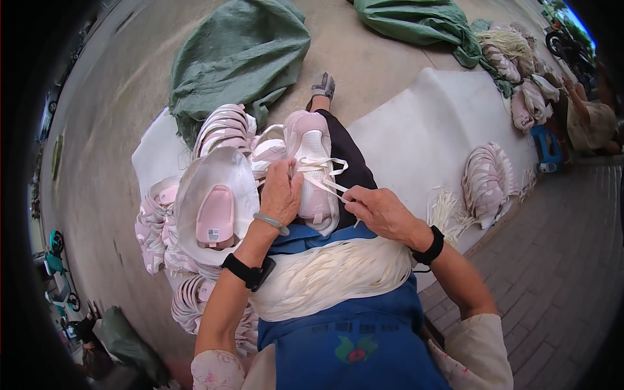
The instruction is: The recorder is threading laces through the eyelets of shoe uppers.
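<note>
A pink and white shoe upper (314, 142) lies on my lap, its toe pointing away from me. Cream shoelace (323, 165) runs through its eyelets, with a loop standing up on the right side. My left hand (282, 194) is closed on the upper's left edge beside the lacing; its fingertips are partly hidden. Just right of the upper, my right hand (380, 211) pinches a lace strand that stretches from the eyelets. Across my lap, over a blue apron (344, 328), lies a thick bundle of cream laces (331, 276).
Left of my lap, a white bowl-shaped piece (244, 179) holds a pink shoe piece (216, 214). Stacked uppers (224, 127) surround it, with another stack (486, 182) at right. Green sacks (240, 58) lie ahead on the ground. A person sits at far right near a blue stool (546, 146).
</note>
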Demonstrator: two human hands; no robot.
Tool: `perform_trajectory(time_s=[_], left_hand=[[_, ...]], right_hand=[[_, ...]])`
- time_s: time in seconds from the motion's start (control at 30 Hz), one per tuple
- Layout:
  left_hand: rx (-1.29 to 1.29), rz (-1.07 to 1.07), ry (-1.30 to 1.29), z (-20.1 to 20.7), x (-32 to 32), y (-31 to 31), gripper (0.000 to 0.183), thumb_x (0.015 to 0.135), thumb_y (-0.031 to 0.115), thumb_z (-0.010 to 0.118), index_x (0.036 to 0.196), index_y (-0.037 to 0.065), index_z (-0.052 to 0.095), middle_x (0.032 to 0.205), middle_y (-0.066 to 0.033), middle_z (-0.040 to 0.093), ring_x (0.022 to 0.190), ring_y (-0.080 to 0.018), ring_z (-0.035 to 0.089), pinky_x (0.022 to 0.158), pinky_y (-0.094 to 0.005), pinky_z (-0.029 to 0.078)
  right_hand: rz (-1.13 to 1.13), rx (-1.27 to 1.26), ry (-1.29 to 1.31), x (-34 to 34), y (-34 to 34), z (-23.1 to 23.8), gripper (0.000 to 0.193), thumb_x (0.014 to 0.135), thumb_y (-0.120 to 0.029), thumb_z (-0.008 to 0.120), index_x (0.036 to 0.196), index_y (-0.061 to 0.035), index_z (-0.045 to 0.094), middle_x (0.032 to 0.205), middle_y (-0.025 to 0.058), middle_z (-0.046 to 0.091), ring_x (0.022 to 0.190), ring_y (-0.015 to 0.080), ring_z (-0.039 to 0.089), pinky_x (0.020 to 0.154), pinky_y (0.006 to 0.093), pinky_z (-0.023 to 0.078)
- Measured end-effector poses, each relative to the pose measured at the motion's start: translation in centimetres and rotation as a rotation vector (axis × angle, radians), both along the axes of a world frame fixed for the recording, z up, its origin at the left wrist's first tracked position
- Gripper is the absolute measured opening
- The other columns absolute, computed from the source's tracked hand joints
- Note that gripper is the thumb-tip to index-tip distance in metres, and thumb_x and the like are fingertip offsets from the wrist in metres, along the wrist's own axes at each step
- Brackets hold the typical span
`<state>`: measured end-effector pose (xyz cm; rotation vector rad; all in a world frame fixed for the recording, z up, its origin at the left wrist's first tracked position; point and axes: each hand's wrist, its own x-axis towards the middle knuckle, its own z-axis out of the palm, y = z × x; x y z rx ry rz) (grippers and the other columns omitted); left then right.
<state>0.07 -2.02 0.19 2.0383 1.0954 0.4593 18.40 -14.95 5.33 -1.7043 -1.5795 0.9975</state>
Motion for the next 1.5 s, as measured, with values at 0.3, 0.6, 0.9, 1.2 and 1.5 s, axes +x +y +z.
perform_trajectory(time_s=[0.3,0.6,0.9,1.2,1.5], left_hand=[[0.332,-0.221,0.322,0.6,-0.8,-1.5,0.046,0.088,0.012,0.041,0.130,-0.004,0.032,0.129,-0.0231,0.040,0.115,-0.0364,0.043,0.094,-0.0423,0.034],[0.346,-0.356,0.417,0.7,-0.4,-1.4,0.065,0.080,0.008,0.050,0.135,-0.003,0.018,0.127,-0.0269,0.041,0.093,-0.0433,0.056,0.076,-0.0468,0.046],[0.716,-0.243,0.144,0.9,-2.3,-1.3,0.040,0.085,0.014,0.047,0.121,-0.003,0.040,0.112,-0.0241,0.050,0.095,-0.0399,0.054,0.081,-0.0438,0.045],[-1.210,0.048,-0.283,5.5,0.8,-5.4,0.039,0.093,0.037,0.043,0.099,0.000,0.054,0.090,-0.0119,0.062,0.079,-0.0194,0.062,0.070,-0.0317,0.052],[-1.183,0.173,-0.386,3.6,-1.6,-6.0,0.024,0.091,0.019,0.044,0.094,-0.003,0.055,0.064,-0.0029,0.052,0.044,-0.0089,0.045,0.041,-0.0229,0.040]], right_hand=[[-0.061,-0.126,-0.283,-1.9,1.8,-2.9,0.027,0.082,-0.026,0.056,0.080,0.0005,0.059,0.072,0.0246,0.060,0.069,0.0411,0.060,0.061,0.0492,0.049],[0.073,0.367,0.065,-2.3,1.1,-0.9,0.025,0.072,-0.017,0.051,0.056,0.0028,0.052,0.056,0.0231,0.050,0.053,0.0358,0.052,0.051,0.0433,0.040],[0.538,0.049,0.595,-3.5,-4.8,4.3,0.030,0.071,-0.018,0.054,0.052,0.0036,0.047,0.045,0.0036,0.041,0.043,0.0120,0.041,0.042,0.0298,0.033],[0.467,0.111,-0.031,-6.2,-5.6,4.7,0.025,0.082,-0.022,0.055,0.069,-0.0007,0.053,0.063,0.0192,0.054,0.065,0.0373,0.057,0.060,0.0461,0.044],[0.129,0.037,-0.049,-3.0,-2.2,4.8,0.019,0.082,-0.022,0.056,0.081,-0.0032,0.057,0.070,0.0171,0.056,0.069,0.0360,0.057,0.063,0.0443,0.045]])
